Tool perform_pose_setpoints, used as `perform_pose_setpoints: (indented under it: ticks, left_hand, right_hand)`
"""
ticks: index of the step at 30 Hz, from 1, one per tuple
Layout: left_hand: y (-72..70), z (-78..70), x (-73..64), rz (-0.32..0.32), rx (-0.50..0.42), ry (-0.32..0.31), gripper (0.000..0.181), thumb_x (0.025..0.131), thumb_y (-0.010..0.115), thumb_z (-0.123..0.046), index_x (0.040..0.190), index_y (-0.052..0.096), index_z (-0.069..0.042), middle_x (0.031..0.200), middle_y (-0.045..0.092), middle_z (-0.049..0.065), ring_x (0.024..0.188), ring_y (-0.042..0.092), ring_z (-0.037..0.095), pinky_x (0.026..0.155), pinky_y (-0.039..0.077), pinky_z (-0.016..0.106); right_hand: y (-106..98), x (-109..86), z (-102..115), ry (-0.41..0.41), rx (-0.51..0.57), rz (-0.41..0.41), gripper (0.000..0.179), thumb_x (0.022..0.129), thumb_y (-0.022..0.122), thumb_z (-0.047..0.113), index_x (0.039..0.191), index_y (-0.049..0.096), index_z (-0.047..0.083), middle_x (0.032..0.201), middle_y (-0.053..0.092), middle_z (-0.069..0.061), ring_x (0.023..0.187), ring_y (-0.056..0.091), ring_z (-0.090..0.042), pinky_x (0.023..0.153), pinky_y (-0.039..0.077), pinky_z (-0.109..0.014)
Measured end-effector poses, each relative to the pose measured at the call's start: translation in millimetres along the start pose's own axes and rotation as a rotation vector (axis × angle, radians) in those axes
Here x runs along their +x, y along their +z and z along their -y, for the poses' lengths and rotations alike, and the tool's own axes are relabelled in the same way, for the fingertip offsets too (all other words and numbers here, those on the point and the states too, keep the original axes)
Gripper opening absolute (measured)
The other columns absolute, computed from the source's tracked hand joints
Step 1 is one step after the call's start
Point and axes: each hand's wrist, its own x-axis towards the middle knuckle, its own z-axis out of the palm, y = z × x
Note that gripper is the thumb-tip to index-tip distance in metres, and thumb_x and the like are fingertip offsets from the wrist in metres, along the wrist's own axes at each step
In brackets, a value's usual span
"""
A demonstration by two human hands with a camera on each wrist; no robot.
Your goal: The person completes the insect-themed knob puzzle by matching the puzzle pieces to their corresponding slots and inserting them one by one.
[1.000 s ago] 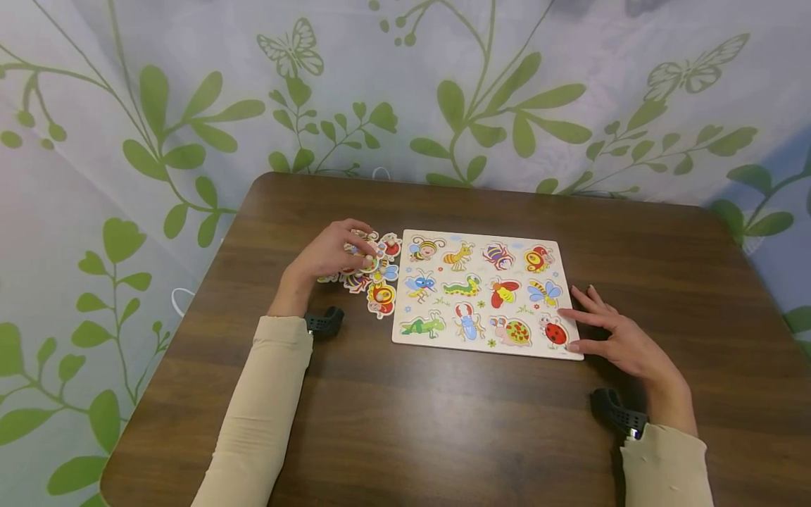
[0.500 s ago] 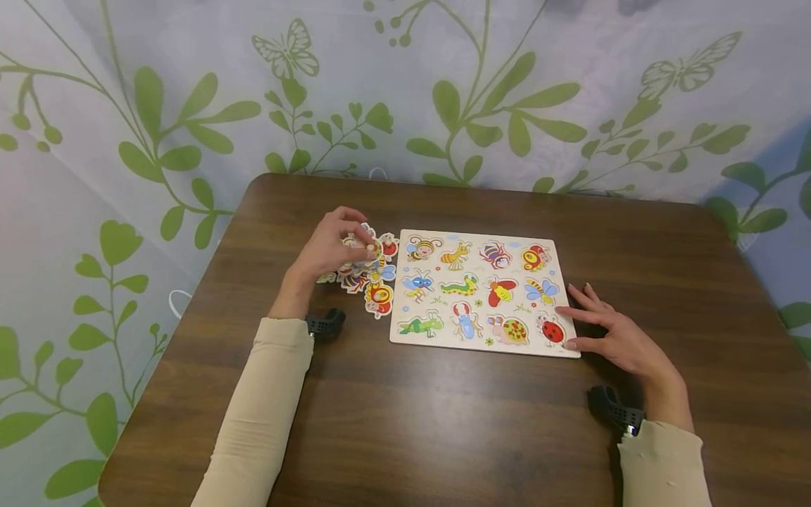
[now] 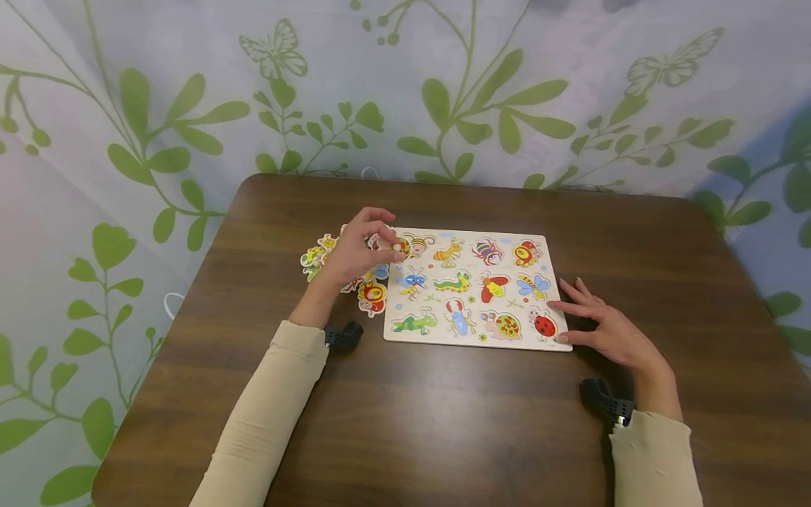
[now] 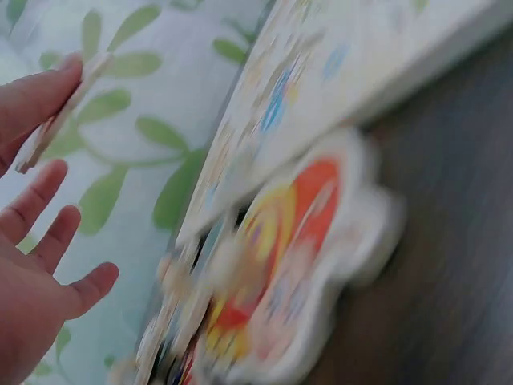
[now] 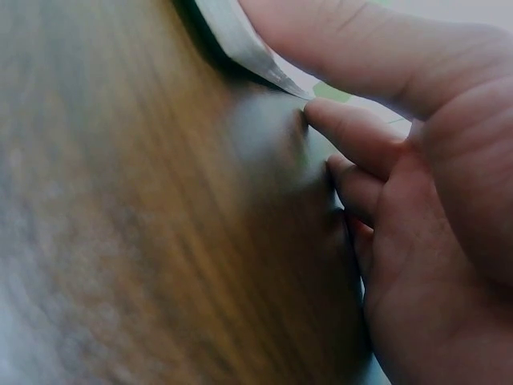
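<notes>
My left hand (image 3: 351,253) pinches a small wooden puzzle piece (image 3: 406,248) with red spots on green, by its knob, over the upper left corner of the puzzle board (image 3: 437,338). The left wrist view shows this piece edge-on between thumb and finger, raised off the table, the other fingers spread. Printed insects fill the board's shallow recesses. My right hand (image 3: 608,332) rests at the board's lower right edge, thumb and fingertips on the rim, fingers extended. Below my left hand lie loose knobbed pieces, partly hidden by it, including a red and yellow one (image 3: 372,296).
More loose pieces (image 3: 312,259) lie heaped left of the board, several overlapping. The brown wooden table (image 3: 469,422) has rounded corners and backs onto a leaf-patterned curtain (image 3: 380,84). A black wrist mount (image 3: 344,336) sits on the left wrist.
My left hand has lifted the spotted piece from the heap and moved right with it, over the board's corner. My right hand stays at the board's edge. The head view has shifted slightly.
</notes>
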Motion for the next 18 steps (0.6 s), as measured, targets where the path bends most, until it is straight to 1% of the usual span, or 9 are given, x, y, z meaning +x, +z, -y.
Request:
perform_pose_setpoints:
  ticks: [2, 4, 10, 12, 16, 18]
  left_hand:
    - [9.3, -3.8, -0.2, 0.027, -0.034, 0.014, 0.019, 0.075, 0.084, -0.018, 0.086, 0.071, -0.009, 0.134, 0.05, 0.007, 0.126, 0.045, 0.028, 0.101, 0.037, 0.053]
    - [18.1, -8.5, -1.6, 0.045, -0.047, 0.026, 0.018, 0.076, 0.084, -0.019, 0.084, 0.07, -0.011, 0.134, 0.05, 0.004, 0.128, 0.044, 0.029, 0.103, 0.035, 0.052]
    - [41.5, -23.3, -10.7, 0.064, -0.055, 0.098, 0.017, 0.074, 0.085, -0.018, 0.08, 0.07, -0.013, 0.132, 0.051, 0.001, 0.13, 0.042, 0.031, 0.105, 0.035, 0.049]
    - [49.0, -27.1, -13.7, 0.067, -0.042, 0.122, 0.017, 0.074, 0.085, -0.018, 0.079, 0.07, -0.013, 0.132, 0.051, 0.002, 0.13, 0.042, 0.029, 0.106, 0.033, 0.049]
    - [64.0, -31.3, -17.3, 0.065, 0.012, 0.16, 0.016, 0.073, 0.085, -0.018, 0.077, 0.07, -0.015, 0.131, 0.053, 0.004, 0.131, 0.038, 0.022, 0.111, 0.029, 0.049]
    - [71.7, -32.8, -18.4, 0.062, 0.036, 0.164, 0.016, 0.073, 0.085, -0.018, 0.076, 0.07, -0.014, 0.129, 0.054, 0.003, 0.131, 0.037, 0.021, 0.112, 0.028, 0.048]
  right_hand:
    - [1, 0.2, 1, 0.003, -0.004, -0.002, 0.062, 0.084, 0.075, 0.032, 0.14, 0.054, 0.017, 0.164, 0.014, -0.006, 0.152, -0.002, -0.034, 0.099, 0.017, -0.078]
    - [3, 2.4, 2, 0.008, -0.011, 0.0, 0.063, 0.084, 0.074, 0.033, 0.141, 0.053, 0.017, 0.164, 0.014, -0.006, 0.152, -0.002, -0.034, 0.1, 0.017, -0.078]
    - [6, 14.2, 8, 0.002, 0.001, 0.006, 0.063, 0.083, 0.075, 0.032, 0.14, 0.054, 0.016, 0.164, 0.015, -0.006, 0.152, -0.001, -0.035, 0.103, 0.016, -0.077]
    - [7, 17.6, 9, 0.0, 0.007, 0.008, 0.063, 0.083, 0.076, 0.032, 0.14, 0.054, 0.017, 0.164, 0.015, -0.005, 0.152, -0.001, -0.034, 0.103, 0.015, -0.077]
    - [8, 21.8, 11, 0.002, 0.012, 0.01, 0.063, 0.083, 0.076, 0.033, 0.14, 0.054, 0.019, 0.164, 0.014, -0.003, 0.153, -0.001, -0.033, 0.104, 0.016, -0.076]
    - [8, 22.4, 12, 0.001, 0.007, 0.008, 0.063, 0.083, 0.075, 0.034, 0.14, 0.054, 0.02, 0.164, 0.014, -0.002, 0.153, -0.001, -0.032, 0.104, 0.016, -0.076]
